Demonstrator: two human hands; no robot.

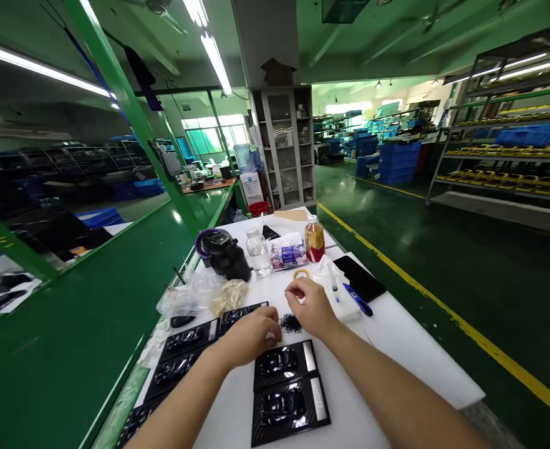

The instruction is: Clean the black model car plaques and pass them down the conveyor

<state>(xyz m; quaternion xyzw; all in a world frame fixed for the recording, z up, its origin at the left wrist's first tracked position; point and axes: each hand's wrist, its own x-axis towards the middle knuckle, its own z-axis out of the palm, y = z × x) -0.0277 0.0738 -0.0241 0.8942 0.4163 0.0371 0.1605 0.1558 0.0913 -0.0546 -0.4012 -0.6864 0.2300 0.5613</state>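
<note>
- Your left hand (pixel 255 330) is half curled, fingers bent down between the pile and the nearer panels; you can't tell from this view whether it holds anything.
- Your right hand (pixel 310 307) has thumb and forefinger drawn close together; whether a small piece sits between them can't be told.
- The loose black pieces (pixel 290 323) lie heaped on the worktop (pixel 396 355), between your hands, just beyond two car-model panels (pixel 282 402).
- To handle pieces this fine well, you'd best pinch one at a time, lightly, and keep your wrists off the glossy panels.
- Count: six panels in sight, two before you and four along the left; one blue cutter (pixel 358 300); one yellow tape roll (pixel 301 274); one heap, its pieces too small to count.
</note>
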